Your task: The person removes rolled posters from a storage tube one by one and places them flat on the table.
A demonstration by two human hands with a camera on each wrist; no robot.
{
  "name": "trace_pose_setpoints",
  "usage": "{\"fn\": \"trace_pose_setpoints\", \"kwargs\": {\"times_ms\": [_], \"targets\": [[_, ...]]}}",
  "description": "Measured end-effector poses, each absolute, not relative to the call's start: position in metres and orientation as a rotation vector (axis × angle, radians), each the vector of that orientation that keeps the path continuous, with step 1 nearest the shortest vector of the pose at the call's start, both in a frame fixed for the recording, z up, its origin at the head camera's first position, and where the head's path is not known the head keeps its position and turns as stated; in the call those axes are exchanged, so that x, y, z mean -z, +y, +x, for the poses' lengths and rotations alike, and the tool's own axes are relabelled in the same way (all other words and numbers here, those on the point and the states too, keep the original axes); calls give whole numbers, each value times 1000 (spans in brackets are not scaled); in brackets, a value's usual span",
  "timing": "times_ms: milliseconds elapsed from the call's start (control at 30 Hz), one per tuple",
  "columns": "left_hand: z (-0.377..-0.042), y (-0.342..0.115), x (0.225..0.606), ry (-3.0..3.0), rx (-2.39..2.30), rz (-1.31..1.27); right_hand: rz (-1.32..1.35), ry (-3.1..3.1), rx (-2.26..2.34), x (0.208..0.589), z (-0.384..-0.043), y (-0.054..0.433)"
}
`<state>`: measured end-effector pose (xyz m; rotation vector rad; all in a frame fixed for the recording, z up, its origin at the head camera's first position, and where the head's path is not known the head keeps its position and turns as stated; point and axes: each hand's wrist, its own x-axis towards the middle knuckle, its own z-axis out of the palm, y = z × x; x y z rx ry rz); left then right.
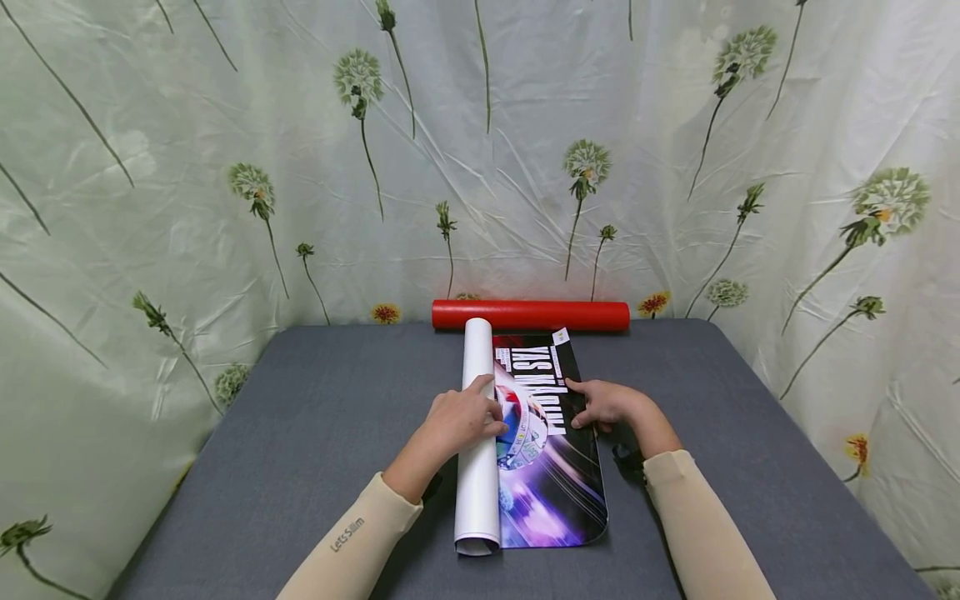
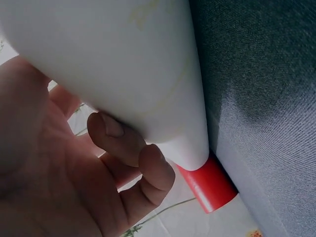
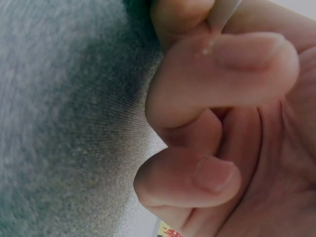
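Note:
A poster point(image 1: 551, 492) lies partly unrolled, its printed side up, with dark, purple and white lettering areas. Its left part is a white roll point(image 1: 477, 500) standing lengthwise away from me. Across that roll, my left hand point(image 1: 461, 421) rests with its fingers reaching over the top; in the left wrist view two fingers point(image 2: 123, 143) bend loosely beside the white surface. At the poster's right edge my right hand point(image 1: 611, 404) pinches the sheet, thumb on the printed face. The right wrist view shows curled fingers point(image 3: 217, 74) and a thin strip of the white edge point(image 3: 224, 15).
A red tube point(image 1: 532, 316) lies crosswise at the table's back edge, just behind the roll. Grey cloth covers the table point(image 1: 337, 400). A curtain point(image 1: 480, 167) printed with dandelions hangs behind and at both sides.

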<state>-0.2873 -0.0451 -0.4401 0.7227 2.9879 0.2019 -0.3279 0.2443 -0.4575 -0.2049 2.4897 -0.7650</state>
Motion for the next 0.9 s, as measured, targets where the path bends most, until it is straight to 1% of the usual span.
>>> {"fn": "trace_pose_setpoints", "kwargs": {"times_ms": [467, 733, 900], "targets": [[-290, -47, 442, 3003, -179, 756, -177, 2494, 744, 455, -327, 245], [-290, -46, 442, 2983, -227, 692, -188, 2509, 712, 454, -326, 247], [-289, -47, 441, 3024, -169, 711, -196, 2511, 713, 452, -325, 248]]}}
